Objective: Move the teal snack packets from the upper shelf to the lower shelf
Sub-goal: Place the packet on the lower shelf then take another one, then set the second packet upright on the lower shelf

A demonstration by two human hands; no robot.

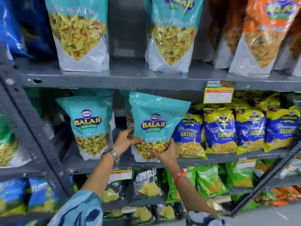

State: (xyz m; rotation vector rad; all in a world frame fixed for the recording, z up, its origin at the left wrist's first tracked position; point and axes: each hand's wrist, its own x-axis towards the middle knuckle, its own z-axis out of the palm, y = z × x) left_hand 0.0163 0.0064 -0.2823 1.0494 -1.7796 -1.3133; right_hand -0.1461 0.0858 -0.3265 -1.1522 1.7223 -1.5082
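Shelving: grey metal shop rack (114, 80) stocked with snack bags.
Upper shelf: two teal packets (78, 30) standing.
Held packet (154, 126): upright on lower shelf (228, 156).
Left hand (126, 138): grip closed on its left edge.
Right hand (166, 153): grip clasping its bottom right corner.

"BALAJI WAFERS" on teal packets (156, 126), "GOPAL" on blue-yellow packets (189, 132)

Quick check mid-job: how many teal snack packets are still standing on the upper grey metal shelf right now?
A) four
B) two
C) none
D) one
B: two teal snack packets stand upright on the upper grey metal shelf, one at left and one at right, while both hands, left and right, grip a third teal packet at the lower shelf.
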